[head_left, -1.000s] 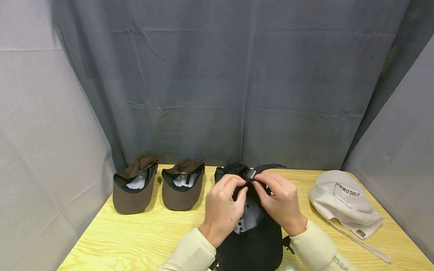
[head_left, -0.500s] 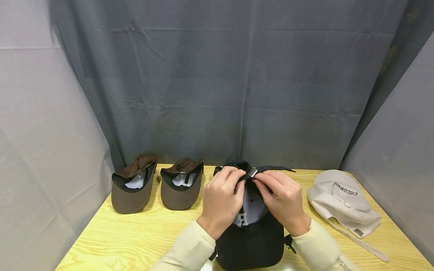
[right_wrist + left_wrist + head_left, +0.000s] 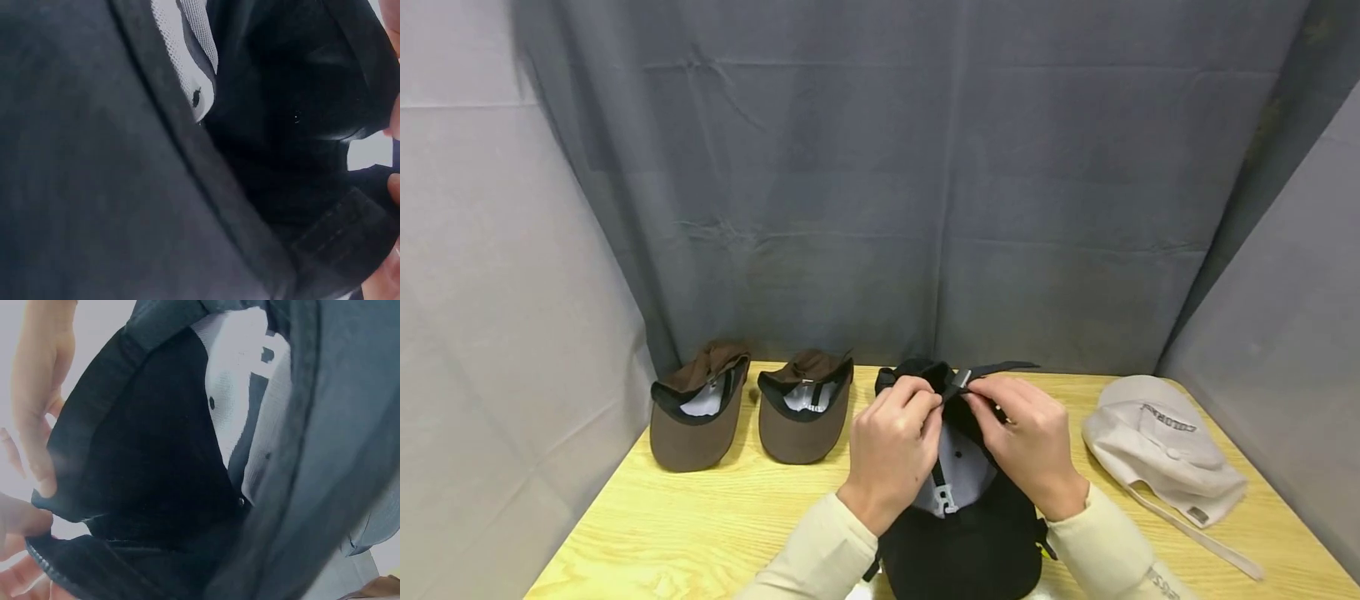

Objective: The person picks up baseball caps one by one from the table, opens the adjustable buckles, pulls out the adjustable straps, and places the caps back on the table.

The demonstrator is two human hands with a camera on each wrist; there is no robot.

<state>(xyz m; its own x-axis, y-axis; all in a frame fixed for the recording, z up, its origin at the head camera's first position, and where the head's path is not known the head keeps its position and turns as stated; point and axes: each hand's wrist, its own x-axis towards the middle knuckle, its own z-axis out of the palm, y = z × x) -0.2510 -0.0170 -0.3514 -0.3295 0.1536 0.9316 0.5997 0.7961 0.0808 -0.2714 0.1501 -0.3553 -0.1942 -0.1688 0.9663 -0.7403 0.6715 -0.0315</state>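
Black fabric cap w/ grey-lined crown (image 3: 962, 537) lies on the yellow wood-grain table (image 3: 722, 517), hollow side up, brim twd the person. At its far edge, L hand (image 3: 891, 454), fingers bent, thumb & index almost together, pinches black cloth just L of a small silver buckle (image 3: 960, 378); R hand (image 3: 1026, 437), equally bent, pinches the black cloth strap (image 3: 1002, 367) just R of it, loose end sticking out past the fingers. Hands block parts of the cap's sides; its dark cloth fills most of both wrist views, hiding much of the fingers. L of the cap, apart: two dark-brown caps, hollow side up, the near one (image 3: 801, 437) & the outer one (image 3: 696, 442). R of it: off-white fabric cap w/ dark lettering (image 3: 1165, 450), strap trailing twd person. Behind: grey cloth curtain (image 3: 850, 208). Black-&-yellow item (image 3: 1045, 543) by the brim's R edge, mostly hidden by cream R sleeve (image 3: 1105, 546); can't tell what.
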